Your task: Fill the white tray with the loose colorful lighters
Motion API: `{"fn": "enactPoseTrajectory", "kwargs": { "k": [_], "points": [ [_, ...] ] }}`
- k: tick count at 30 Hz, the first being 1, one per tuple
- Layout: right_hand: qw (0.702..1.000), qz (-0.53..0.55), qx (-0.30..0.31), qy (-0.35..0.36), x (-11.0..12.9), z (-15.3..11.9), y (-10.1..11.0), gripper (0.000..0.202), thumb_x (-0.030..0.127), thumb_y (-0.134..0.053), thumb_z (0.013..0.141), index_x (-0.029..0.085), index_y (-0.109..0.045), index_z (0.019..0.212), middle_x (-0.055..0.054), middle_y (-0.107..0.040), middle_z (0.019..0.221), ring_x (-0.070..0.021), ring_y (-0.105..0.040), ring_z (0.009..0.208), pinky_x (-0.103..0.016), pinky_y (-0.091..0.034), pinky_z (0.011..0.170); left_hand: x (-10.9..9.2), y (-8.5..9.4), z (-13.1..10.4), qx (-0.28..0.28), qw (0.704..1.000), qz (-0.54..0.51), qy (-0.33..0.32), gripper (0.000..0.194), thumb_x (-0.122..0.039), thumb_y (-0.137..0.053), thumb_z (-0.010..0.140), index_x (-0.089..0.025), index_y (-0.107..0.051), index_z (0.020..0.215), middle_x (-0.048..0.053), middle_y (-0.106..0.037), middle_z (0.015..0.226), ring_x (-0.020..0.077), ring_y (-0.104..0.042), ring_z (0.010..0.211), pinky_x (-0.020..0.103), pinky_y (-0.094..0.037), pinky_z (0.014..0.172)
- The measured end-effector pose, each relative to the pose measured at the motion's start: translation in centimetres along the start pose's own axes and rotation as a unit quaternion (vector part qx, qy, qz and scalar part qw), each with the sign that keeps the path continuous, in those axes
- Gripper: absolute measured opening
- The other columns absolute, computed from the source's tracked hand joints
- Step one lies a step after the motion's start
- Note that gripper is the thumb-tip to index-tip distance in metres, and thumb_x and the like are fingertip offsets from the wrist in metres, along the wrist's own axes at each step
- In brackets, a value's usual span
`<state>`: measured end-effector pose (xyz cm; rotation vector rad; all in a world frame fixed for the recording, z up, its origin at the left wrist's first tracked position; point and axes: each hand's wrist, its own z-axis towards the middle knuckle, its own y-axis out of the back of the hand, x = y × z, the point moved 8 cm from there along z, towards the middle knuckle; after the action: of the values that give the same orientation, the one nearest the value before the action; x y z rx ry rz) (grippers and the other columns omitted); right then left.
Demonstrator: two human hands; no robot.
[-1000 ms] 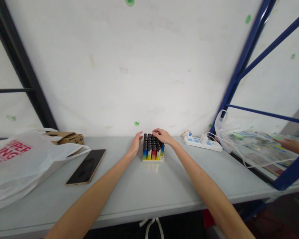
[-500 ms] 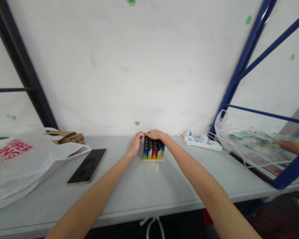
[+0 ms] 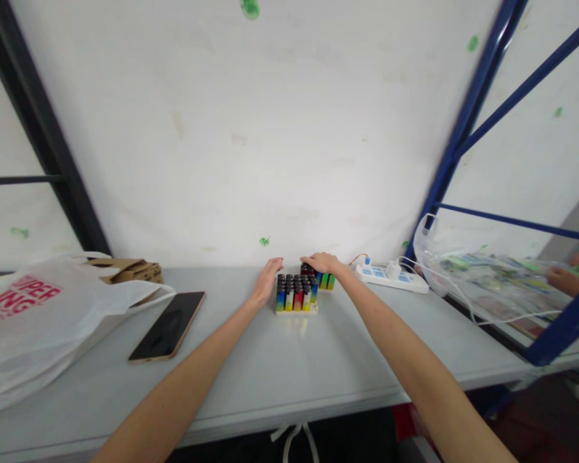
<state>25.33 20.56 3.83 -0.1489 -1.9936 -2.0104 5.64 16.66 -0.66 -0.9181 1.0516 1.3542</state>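
Several colourful lighters with black tops (image 3: 296,297) stand upright in a pale tray (image 3: 294,312) on the grey table (image 3: 270,360). Behind them, slightly to the right, is a second group of lighters (image 3: 326,281), green and blue, which my right hand (image 3: 322,262) grips from above. My left hand (image 3: 269,278) is beside the front group's left side, its fingers extended and apart from the thumb, holding nothing.
A black phone (image 3: 168,326) lies at the left, near a white plastic bag (image 3: 53,315) and brown cardboard (image 3: 135,270). A white power strip (image 3: 393,278) sits at the right by a blue post (image 3: 446,173). Beyond it, another person's hands (image 3: 567,281) are over plastic packets.
My right hand has shifted right with some lighters, which now stand apart behind the front group. My left hand has moved slightly to the right. The view has tilted a little.
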Motion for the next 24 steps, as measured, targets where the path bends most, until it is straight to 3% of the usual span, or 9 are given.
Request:
{"fn": "enactPoseTrajectory", "kwargs": {
  "k": [5,12,16,20,24],
  "points": [
    [0.999,-0.033,0.006,-0.024,-2.9,-1.6,0.7,0.074,0.073,-0.032,0.093,0.018,-0.075,0.118,-0.019,-0.068,0.128,-0.0369,-0.064,0.118,-0.046,-0.046,0.1,-1.9,-0.7,-0.8,0.06,0.997,0.031,-0.034,0.044,-0.06,-0.061,0.081,-0.025,-0.07,0.106,0.004,-0.074,0.105,0.028,-0.063,0.11,0.039,-0.045,0.101],
    [0.999,-0.037,-0.004,-0.028,-4.4,-4.2,1.1,0.067,0.064,-0.033,0.098,0.017,-0.075,0.119,-0.019,-0.069,0.126,-0.0361,-0.064,0.118,-0.044,-0.045,0.1,-6.2,-1.9,-1.8,0.213,0.968,0.115,-0.072,0.044,-0.058,-0.069,0.079,-0.023,-0.073,0.105,0.006,-0.075,0.099,0.0257,-0.069,0.093,0.031,-0.052,0.08],
    [0.999,-0.028,-0.013,-0.023,-4.4,-5.8,1.2,0.059,0.062,-0.037,0.098,0.022,-0.075,0.118,-0.014,-0.07,0.126,-0.0343,-0.064,0.117,-0.041,-0.045,0.099,-7.8,-2.4,-1.2,0.214,0.963,0.13,-0.103,0.051,-0.052,-0.087,0.058,-0.024,-0.076,0.098,0.006,-0.076,0.095,0.0277,-0.069,0.092,0.03,-0.052,0.083],
    [0.999,-0.032,-0.017,-0.016,-4.3,-6.9,1.2,0.056,0.059,-0.038,0.098,0.023,-0.075,0.119,-0.012,-0.071,0.125,-0.034,-0.065,0.115,-0.039,-0.046,0.096,-6.8,-4.4,-1.0,0.196,0.953,0.18,-0.145,0.057,-0.057,-0.092,0.043,-0.027,-0.076,0.089,0.008,-0.075,0.093,0.031,-0.069,0.094,0.033,-0.048,0.095],
    [0.999,-0.038,-0.018,-0.002,-4.1,-7.4,1.1,0.054,0.058,-0.038,0.098,0.025,-0.075,0.118,-0.011,-0.072,0.123,-0.0341,-0.065,0.116,-0.039,-0.046,0.094,-5.8,-6.1,-1.4,0.184,0.928,0.255,-0.202,0.078,-0.06,-0.093,0.035,-0.028,-0.074,0.104,0.012,-0.072,0.104,0.0388,-0.063,0.111,0.04,-0.039,0.107]
  ]
}}
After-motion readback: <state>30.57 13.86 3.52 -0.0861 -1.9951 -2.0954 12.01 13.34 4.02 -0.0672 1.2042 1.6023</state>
